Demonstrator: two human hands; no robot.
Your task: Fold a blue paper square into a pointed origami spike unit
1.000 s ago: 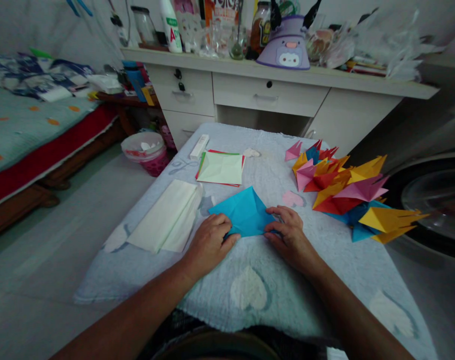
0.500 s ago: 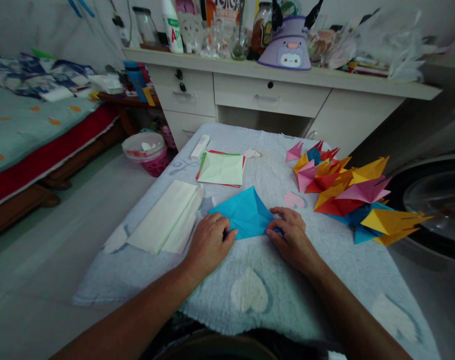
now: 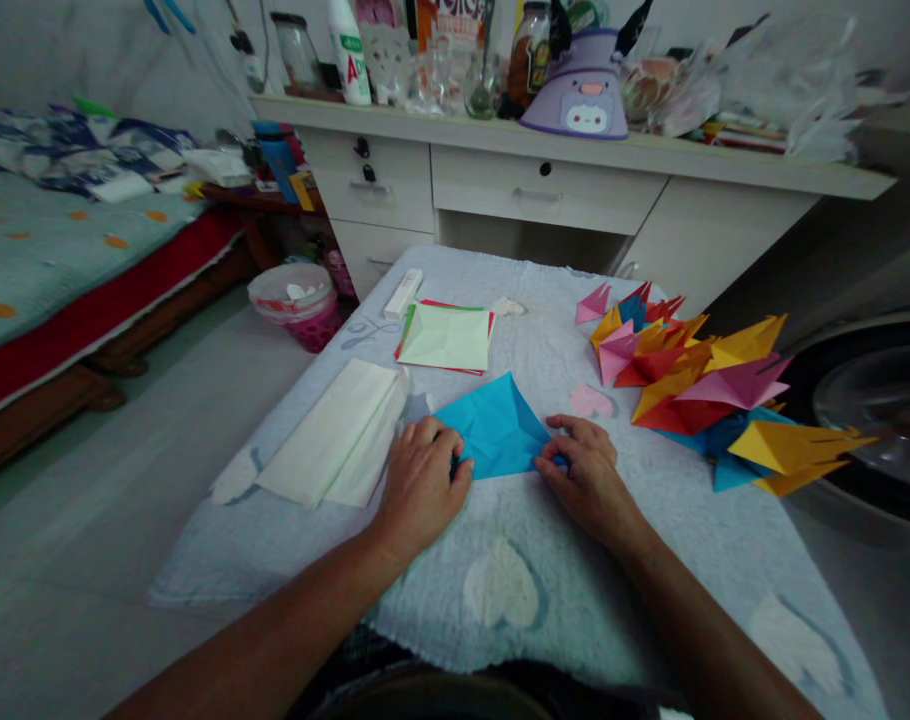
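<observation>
A blue sheet of origami paper (image 3: 492, 425), creased and partly folded, lies on the cloth-covered table between my hands. Its top corner points away from me. My left hand (image 3: 429, 475) grips the paper's left corner, with thumb and curled fingers close together. At the right corner, my right hand (image 3: 579, 470) pinches the paper between thumb and forefinger. Both outer corners are partly hidden under my fingers. Beyond the blue sheet sits a stack of square paper (image 3: 447, 337), pale green on top with red and green edges below.
Folded paper cranes (image 3: 687, 380) in several colours are heaped at the right. A folded cream sheet (image 3: 335, 430) lies left of my left hand, and a small white box (image 3: 403, 293) near the far left edge. A pink bin (image 3: 305, 310) stands on the floor.
My left hand has shifted slightly at the paper's left corner, covering more of it. The right hand keeps its pinch, and the view has moved a little.
</observation>
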